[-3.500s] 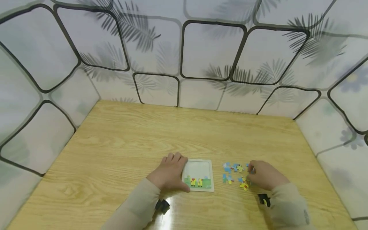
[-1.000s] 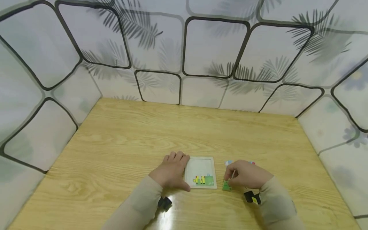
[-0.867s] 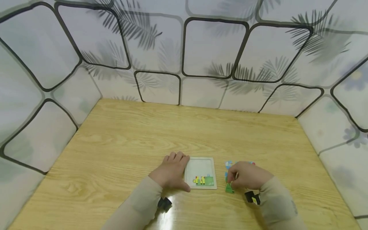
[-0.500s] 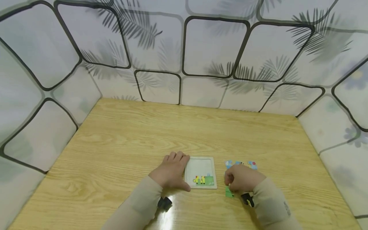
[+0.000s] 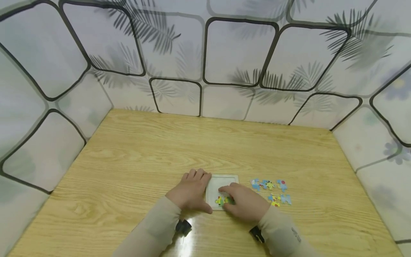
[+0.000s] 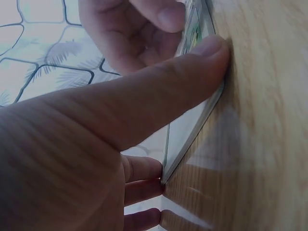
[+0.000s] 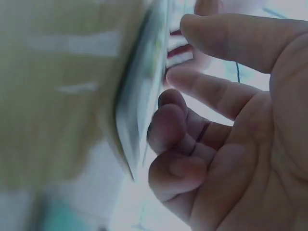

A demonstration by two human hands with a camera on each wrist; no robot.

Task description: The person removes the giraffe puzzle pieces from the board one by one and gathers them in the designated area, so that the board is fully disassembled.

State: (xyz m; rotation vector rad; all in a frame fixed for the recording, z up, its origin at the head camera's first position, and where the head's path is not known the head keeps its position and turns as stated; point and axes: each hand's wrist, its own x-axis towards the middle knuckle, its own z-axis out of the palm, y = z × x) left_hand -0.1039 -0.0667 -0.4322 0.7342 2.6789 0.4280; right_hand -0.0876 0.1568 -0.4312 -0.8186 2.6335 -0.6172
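A white puzzle tray [image 5: 216,180] lies on the wooden table, with joined green and yellow jigsaw pieces [image 5: 219,201] along its near side. My left hand [image 5: 190,192] rests at the tray's left side. In the left wrist view, its thumb [image 6: 183,72] touches one edge of the tray and its fingers reach the far corner. Over the tray's right part is my right hand [image 5: 245,202], hiding the pieces there. Its index finger and thumb are spread apart, while the other fingers bend loosely in the right wrist view. No piece shows between those fingers [image 7: 231,38].
To the right of the tray, several loose jigsaw pieces lie in two rows: a far row [image 5: 269,184] and a near row [image 5: 280,200], blue and yellow. Patterned cloth walls [image 5: 224,103] stand behind and beside the table [image 5: 160,150].
My right hand has moved left from the loose pieces onto the tray. The green piece under it half a second ago no longer shows on the table. My left hand stays put.
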